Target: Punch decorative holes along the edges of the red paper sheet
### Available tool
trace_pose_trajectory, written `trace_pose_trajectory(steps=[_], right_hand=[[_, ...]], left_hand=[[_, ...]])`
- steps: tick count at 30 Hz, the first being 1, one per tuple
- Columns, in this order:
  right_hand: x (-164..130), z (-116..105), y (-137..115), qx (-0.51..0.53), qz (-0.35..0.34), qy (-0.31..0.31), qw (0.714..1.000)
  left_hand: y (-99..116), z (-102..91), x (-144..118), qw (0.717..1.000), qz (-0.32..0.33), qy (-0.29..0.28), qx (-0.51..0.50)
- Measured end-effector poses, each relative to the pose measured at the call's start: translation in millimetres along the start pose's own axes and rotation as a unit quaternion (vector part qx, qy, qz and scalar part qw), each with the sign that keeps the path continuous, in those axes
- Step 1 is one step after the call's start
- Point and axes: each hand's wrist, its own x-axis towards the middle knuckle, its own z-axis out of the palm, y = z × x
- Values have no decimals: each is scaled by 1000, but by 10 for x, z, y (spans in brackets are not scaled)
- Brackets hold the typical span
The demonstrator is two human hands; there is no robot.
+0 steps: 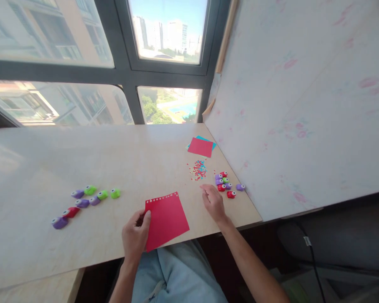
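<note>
Two hands: left (135,235) on red paper (166,220), right (213,202) empty.

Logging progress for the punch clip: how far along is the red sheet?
Done: one edge of the red sheet carries a row of punched holes, and a confetti pile lies on the table. In hand: left hand grips the sheet; right hand hovers open near the right-side punches. Left: the sheet's other edges look unpunched.

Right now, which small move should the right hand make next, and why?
Probably reach a little further right to the punches. The right hand is empty and open beside them, while the left hand already holds the red paper, punched only along its top edge.
</note>
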Motion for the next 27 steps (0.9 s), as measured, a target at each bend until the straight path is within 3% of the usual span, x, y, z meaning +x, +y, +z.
trace_pose_trajectory(steps=[3, 5, 9, 14, 17, 27], right_hand=[[-80, -126, 68, -78, 111, 64, 989], [-127, -179, 89, -115, 178, 71, 975], [-183, -247, 66, -174, 274, 47, 945], [-86, -327, -31, -279, 371, -9, 886], [17, -367, -70, -293, 387, -41, 873], [27, -357, -96, -293, 366, -40, 882]], left_hand=[[69, 55, 61, 999, -16, 1, 40], [104, 99, 100, 999, -12, -7, 52], [123, 159, 156, 998, 6, -25, 58], [95, 146, 151, 998, 25, -37, 33], [77, 125, 135, 999, 24, -41, 9], [65, 131, 121, 998, 32, -50, -23]])
